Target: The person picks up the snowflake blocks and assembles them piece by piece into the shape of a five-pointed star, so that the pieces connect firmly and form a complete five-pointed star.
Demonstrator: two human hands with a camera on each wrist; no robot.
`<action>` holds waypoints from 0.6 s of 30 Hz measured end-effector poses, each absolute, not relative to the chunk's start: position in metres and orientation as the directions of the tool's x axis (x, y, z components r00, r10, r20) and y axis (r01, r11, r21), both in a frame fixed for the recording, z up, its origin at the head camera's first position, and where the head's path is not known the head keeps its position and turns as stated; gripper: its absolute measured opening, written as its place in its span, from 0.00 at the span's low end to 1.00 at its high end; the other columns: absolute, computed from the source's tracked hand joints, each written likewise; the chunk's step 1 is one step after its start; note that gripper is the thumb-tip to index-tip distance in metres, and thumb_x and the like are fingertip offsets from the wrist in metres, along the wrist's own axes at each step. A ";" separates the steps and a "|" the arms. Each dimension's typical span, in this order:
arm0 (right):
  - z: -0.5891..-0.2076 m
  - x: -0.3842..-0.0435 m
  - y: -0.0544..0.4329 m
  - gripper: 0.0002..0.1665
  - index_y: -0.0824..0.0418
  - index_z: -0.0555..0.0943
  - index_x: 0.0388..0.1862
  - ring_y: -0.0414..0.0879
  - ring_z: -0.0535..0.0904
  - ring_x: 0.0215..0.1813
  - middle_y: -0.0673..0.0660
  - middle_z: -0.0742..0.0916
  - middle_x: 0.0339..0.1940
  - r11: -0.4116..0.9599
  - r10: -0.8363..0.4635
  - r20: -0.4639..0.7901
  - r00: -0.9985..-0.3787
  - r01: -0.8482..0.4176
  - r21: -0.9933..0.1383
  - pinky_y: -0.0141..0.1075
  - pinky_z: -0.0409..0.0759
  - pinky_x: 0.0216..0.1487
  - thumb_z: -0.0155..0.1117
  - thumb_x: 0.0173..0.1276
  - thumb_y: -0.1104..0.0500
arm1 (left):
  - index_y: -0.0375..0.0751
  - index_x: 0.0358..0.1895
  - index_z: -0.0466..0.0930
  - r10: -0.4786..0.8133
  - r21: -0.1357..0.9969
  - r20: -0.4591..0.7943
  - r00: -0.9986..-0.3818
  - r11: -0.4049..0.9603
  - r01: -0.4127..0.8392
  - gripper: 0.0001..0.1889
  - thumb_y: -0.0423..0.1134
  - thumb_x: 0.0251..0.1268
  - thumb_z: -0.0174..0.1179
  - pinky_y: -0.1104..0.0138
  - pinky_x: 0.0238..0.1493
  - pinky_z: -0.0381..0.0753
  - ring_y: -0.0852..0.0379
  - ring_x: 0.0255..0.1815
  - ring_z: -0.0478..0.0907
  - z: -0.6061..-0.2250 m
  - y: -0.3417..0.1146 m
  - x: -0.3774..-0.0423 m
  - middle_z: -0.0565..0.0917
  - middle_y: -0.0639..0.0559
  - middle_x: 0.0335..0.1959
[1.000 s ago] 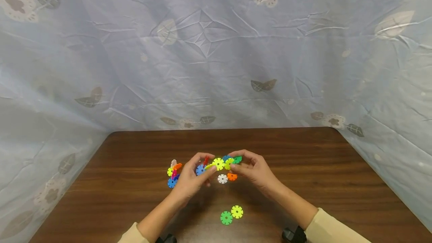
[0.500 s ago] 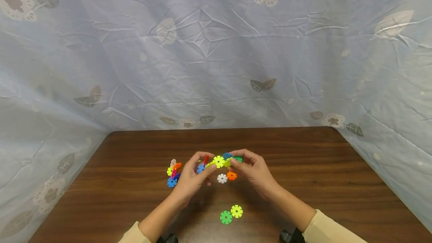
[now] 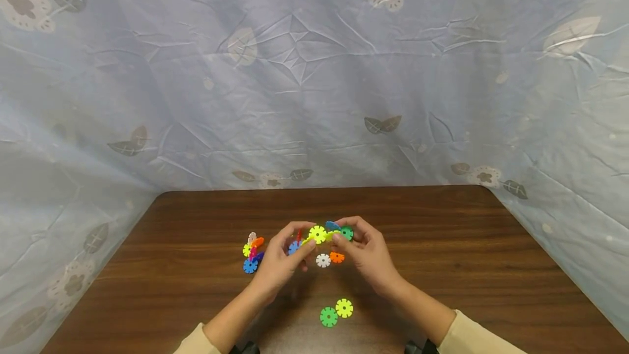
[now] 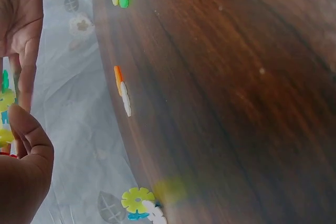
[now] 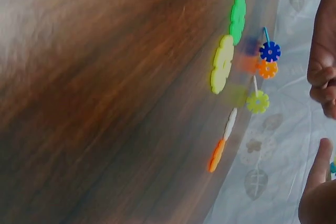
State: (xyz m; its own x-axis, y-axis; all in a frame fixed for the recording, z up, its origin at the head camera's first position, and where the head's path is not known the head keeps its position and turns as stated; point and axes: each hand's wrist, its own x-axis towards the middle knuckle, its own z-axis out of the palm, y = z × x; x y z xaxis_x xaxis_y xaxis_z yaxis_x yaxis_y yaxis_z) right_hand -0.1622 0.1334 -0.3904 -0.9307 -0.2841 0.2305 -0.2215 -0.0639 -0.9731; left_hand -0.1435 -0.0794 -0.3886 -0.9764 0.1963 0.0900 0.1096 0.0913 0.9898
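Observation:
Both hands hold one chain of slotted plastic discs above the table in the head view. My left hand (image 3: 280,258) pinches its left part, where a blue disc (image 3: 294,248) and a red disc (image 3: 299,236) show behind the thumb. Between the hands, a yellow disc (image 3: 317,234) faces the camera. My right hand (image 3: 369,255) pinches the right part, thumb against a tilted yellow-green disc. A blue disc (image 3: 332,225) and a green disc (image 3: 346,233) sit by its fingers. In the left wrist view, part of the chain shows between both hands at the left edge.
A joined cluster of discs, including a blue disc (image 3: 250,265), stands left of the left hand. Below the chain lie a white disc (image 3: 322,260) and an orange disc (image 3: 337,257). Nearer are a green disc (image 3: 328,317) and a yellow disc (image 3: 344,308) on the wooden table (image 3: 442,234).
At the right end of the chain, the yellow-green disc has tilted nearly edge-on and the green disc shows more of its face. Both hands stay almost in place, still gripping the chain.

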 end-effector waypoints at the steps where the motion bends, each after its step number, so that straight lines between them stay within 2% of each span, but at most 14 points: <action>1: -0.390 -0.161 0.133 0.20 0.72 0.75 0.61 0.39 0.91 0.43 0.51 0.90 0.44 -0.066 -0.279 0.226 -0.933 -0.216 -0.974 0.32 0.90 0.50 0.66 0.76 0.65 | 0.43 0.66 0.76 0.193 0.990 0.092 -0.977 0.087 0.110 0.19 0.42 0.78 0.62 0.70 0.33 0.84 0.49 0.35 0.81 -0.389 -0.079 -0.143 0.84 0.32 0.44; 5: -0.387 -0.159 0.131 0.21 0.72 0.76 0.62 0.39 0.91 0.44 0.60 0.91 0.46 -0.067 -0.255 0.174 -0.951 -0.162 -0.985 0.32 0.89 0.52 0.68 0.74 0.64 | 0.46 0.64 0.78 0.171 0.992 0.095 -0.981 0.067 0.108 0.17 0.41 0.77 0.63 0.70 0.33 0.84 0.48 0.36 0.82 -0.389 -0.079 -0.143 0.86 0.36 0.42; 7: -0.385 -0.157 0.130 0.22 0.72 0.75 0.62 0.39 0.91 0.46 0.62 0.90 0.48 -0.091 -0.251 0.138 -0.958 -0.119 -0.989 0.33 0.89 0.55 0.67 0.75 0.64 | 0.47 0.63 0.79 0.157 0.992 0.100 -0.983 0.059 0.110 0.16 0.41 0.77 0.63 0.70 0.33 0.84 0.49 0.35 0.82 -0.390 -0.079 -0.143 0.87 0.36 0.40; 14: -0.380 -0.154 0.130 0.18 0.69 0.75 0.60 0.41 0.89 0.52 0.52 0.90 0.46 -0.199 -0.257 0.010 -0.966 0.043 -0.979 0.34 0.87 0.60 0.65 0.77 0.63 | 0.44 0.62 0.80 0.137 0.992 0.109 -0.985 0.045 0.116 0.16 0.39 0.76 0.64 0.70 0.33 0.83 0.53 0.34 0.84 -0.393 -0.079 -0.143 0.88 0.33 0.40; 18: -0.379 -0.153 0.131 0.20 0.67 0.75 0.63 0.41 0.88 0.54 0.52 0.90 0.49 -0.219 -0.282 -0.020 -0.959 0.085 -0.972 0.34 0.85 0.63 0.66 0.76 0.62 | 0.45 0.62 0.81 0.130 0.994 0.096 -0.987 0.030 0.101 0.16 0.39 0.75 0.64 0.70 0.34 0.83 0.56 0.33 0.85 -0.392 -0.078 -0.144 0.89 0.36 0.41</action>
